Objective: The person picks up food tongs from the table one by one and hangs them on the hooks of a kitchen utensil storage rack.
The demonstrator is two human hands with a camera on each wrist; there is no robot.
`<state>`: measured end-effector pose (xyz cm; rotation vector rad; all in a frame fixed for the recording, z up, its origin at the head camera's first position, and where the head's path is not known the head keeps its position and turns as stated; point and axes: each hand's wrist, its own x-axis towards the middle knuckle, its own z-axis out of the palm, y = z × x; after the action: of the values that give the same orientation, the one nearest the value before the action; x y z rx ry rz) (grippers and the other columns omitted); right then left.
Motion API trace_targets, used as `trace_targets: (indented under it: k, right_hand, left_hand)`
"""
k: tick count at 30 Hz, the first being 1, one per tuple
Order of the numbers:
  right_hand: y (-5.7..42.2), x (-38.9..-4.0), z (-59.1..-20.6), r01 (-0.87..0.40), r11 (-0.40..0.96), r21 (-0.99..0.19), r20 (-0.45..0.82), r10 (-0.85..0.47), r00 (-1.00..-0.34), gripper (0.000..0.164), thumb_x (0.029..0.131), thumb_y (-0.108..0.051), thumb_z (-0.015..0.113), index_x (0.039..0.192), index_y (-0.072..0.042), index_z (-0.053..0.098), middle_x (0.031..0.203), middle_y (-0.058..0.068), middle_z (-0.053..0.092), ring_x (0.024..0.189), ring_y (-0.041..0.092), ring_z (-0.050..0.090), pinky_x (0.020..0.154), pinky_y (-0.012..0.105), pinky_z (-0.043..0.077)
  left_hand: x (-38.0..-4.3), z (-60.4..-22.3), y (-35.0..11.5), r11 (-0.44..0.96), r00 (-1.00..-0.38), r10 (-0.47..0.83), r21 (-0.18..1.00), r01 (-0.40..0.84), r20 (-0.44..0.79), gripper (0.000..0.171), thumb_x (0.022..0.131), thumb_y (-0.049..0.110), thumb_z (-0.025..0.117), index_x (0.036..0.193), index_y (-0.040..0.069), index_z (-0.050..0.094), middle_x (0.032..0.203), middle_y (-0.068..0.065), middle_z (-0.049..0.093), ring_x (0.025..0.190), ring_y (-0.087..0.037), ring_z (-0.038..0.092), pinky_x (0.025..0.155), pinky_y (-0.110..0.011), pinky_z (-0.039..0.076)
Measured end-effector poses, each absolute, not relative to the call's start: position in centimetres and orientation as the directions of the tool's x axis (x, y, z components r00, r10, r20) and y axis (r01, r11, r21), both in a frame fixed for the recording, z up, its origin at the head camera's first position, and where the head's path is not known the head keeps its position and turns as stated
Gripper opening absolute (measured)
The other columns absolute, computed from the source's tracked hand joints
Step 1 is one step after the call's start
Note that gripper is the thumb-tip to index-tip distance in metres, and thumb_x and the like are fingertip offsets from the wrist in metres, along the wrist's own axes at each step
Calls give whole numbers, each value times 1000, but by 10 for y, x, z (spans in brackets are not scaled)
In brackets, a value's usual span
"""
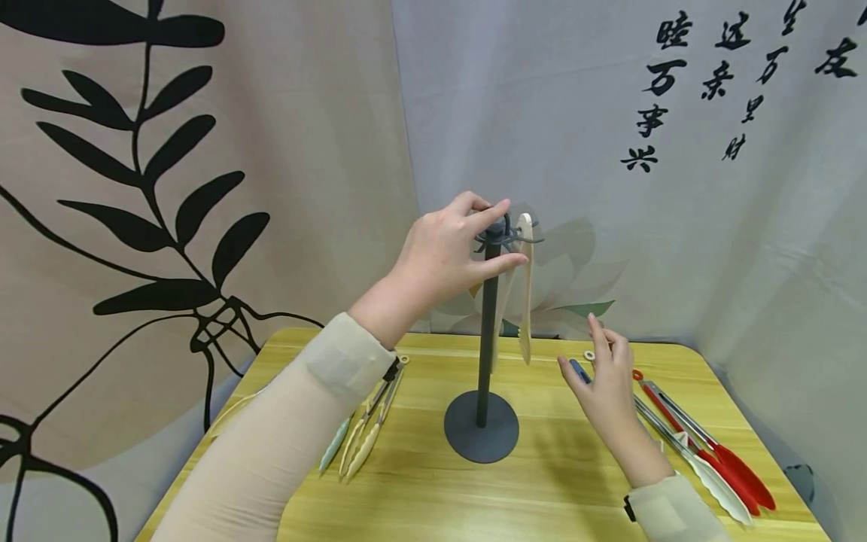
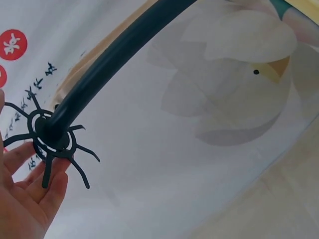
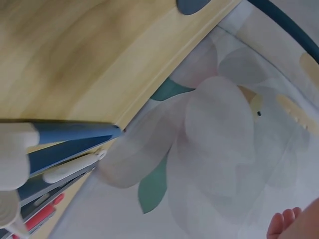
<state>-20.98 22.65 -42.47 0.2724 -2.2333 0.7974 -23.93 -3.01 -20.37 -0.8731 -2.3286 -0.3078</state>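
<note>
My left hand (image 1: 443,245) holds the top of a dark grey utensil stand (image 1: 488,331), fingers against its ring of hooks (image 2: 54,132). Its thumb reaches across the front of the pole. A pair of pale wooden tongs (image 1: 526,301) with a serrated edge hangs from a hook just right of that hand. The right hand (image 1: 606,395) is raised over the table's right side, fingers loosely spread with nothing in them. Close by it is a blue-handled utensil (image 3: 75,132), whose far part the hand hides in the head view.
White-tipped tongs (image 1: 718,482) and red tongs (image 1: 738,459) lie at the right of the wooden table (image 1: 542,497). Several cream and mint tipped tongs (image 1: 369,436) lie at left, partly behind the left sleeve. The stand's round base (image 1: 482,444) sits mid-table. A printed curtain (image 1: 325,150) hangs behind.
</note>
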Motion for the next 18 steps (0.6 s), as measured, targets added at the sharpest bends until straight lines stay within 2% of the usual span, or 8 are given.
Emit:
trace_targets:
  k: [5,10,14,18]
  right_hand:
    - [239,-208,-431,-342,785,-516,633,80,-770,87,80,-13,75,151,-23,26,125,22,38,108,37,37,78,44,30]
    - [251,-202,-434,-280,801,-529,578,99,-810,85,82,-17,73,151,-22,24,125,22,36,106,36,36,74,43,31]
    - [258,-198,-436,-247,817,-521,554,104,-826,86,82,-16,73,152,-19,23,126,23,36,108,38,36,74,45,33]
    - [264,-198,-442,-215,831,-513,519,101,-849,83,85,-23,70,152,-20,21,127,24,36,112,40,35,76,49,35]
  left_hand:
    - [-240,-203,-32,738,-583,514,21,674,629,60,87,57,57,138,25,51,111,0,55,64,-10,49,59,-23,42]
    - [-241,-201,-35,708,-594,523,77,702,611,52,92,49,53,137,24,52,108,1,53,74,-10,49,66,-24,42]
    - [-242,-199,-37,682,-623,539,140,718,567,52,94,45,51,140,22,48,109,1,50,79,-11,46,72,-25,41]
    - [-241,-198,-39,667,-639,554,175,724,534,53,94,44,50,142,21,45,109,2,47,88,-12,43,76,-26,40]
